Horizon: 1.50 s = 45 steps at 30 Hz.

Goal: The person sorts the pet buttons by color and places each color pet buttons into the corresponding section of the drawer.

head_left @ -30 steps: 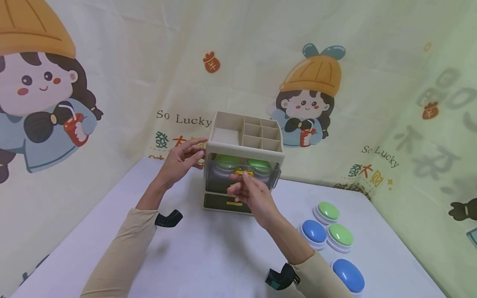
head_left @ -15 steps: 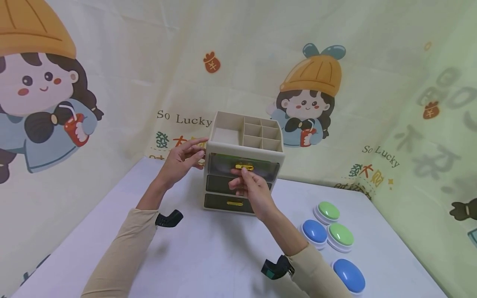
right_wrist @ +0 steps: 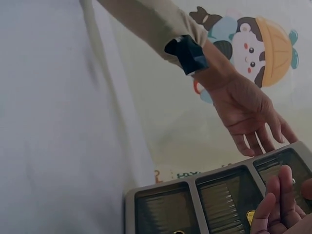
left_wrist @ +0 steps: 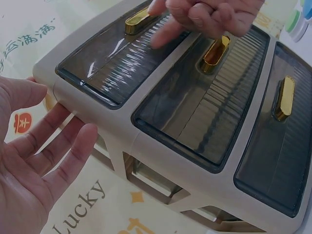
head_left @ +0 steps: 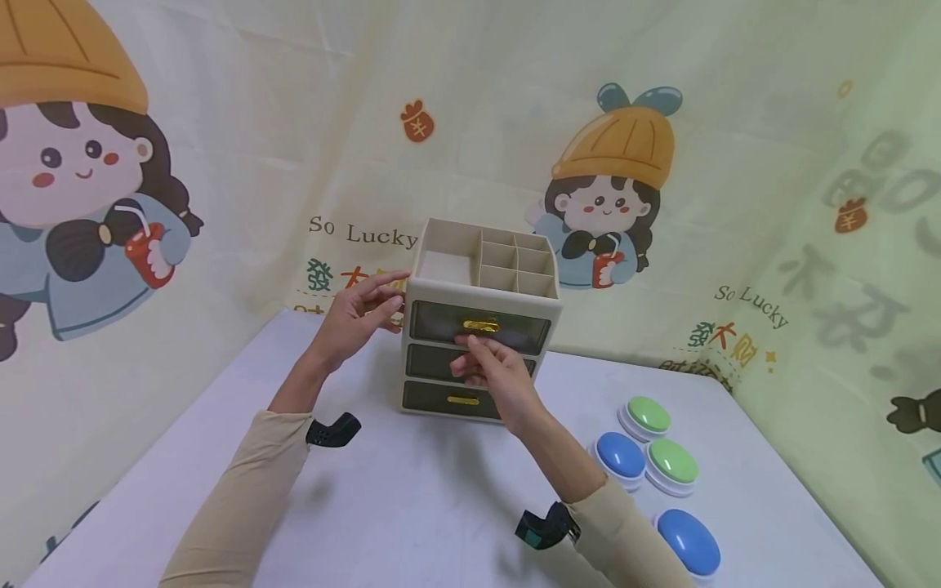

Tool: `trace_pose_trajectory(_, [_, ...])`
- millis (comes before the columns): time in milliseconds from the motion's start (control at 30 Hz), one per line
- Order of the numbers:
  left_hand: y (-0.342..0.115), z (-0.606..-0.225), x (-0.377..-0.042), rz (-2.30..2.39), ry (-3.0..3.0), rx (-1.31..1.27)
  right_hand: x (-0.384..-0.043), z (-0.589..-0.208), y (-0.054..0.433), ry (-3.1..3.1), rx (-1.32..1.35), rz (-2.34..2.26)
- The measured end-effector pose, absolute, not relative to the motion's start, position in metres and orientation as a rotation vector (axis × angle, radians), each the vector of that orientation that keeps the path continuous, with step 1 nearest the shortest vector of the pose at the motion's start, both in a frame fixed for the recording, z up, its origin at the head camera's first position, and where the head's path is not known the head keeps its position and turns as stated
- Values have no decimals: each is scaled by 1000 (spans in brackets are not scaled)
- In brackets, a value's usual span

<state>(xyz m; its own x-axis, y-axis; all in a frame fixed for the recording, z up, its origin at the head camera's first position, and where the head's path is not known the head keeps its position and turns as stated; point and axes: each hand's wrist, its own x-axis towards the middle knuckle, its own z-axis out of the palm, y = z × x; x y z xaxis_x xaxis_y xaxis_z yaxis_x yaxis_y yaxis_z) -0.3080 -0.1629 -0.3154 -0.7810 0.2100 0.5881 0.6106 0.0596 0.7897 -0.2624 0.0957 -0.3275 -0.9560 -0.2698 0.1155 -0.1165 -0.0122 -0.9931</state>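
Note:
A beige desktop organizer [head_left: 485, 296] with three dark see-through drawers stands on the table. All three drawers sit flush in the frame. My left hand [head_left: 356, 322] rests against its upper left side; in the left wrist view the spread fingertips [left_wrist: 87, 139] meet the corner, curled round nothing. My right hand [head_left: 506, 382] is in front of the drawers, its thumb and index fingertip just below the gold handle [head_left: 481, 325] of the top drawer [head_left: 435, 321]. Its fingers are loosely bent, with nothing held, and cover part of the middle drawer [head_left: 426, 361].
On the white table [head_left: 412, 506], right of my right forearm, lie a green push light [head_left: 648, 414], another green one [head_left: 672, 461], a blue one [head_left: 621, 455] and a larger-looking blue one [head_left: 689, 541]. A printed cloth [head_left: 478, 163] hangs behind the organizer.
The top drawer, pulled out with two green push lights showing in it, has slid back in under my right hand. The right fingers have dropped off its handle; the left hand stays still.

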Motion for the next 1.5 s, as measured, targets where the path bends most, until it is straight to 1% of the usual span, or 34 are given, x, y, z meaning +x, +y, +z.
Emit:
trace_pose_trajectory(367, [-163,-315,-308,-1769,-2018,-835,-250,-345,100,2017,-467,-1920])
trace_pose_trajectory(533, [-163,-315,-308,-1762,-2024,-830,-250,-356,105,2032,-435,-1885])
trace_pose_trajectory(900, [-163,-314,-306,-1769,-2024,-832,-255,-366,113,2012,-358,-1952])
trace_pose_trajectory(1500, [-162,-315,-305,-1760,-2030,-825,-264,-363,114,1871,-245,-2111])
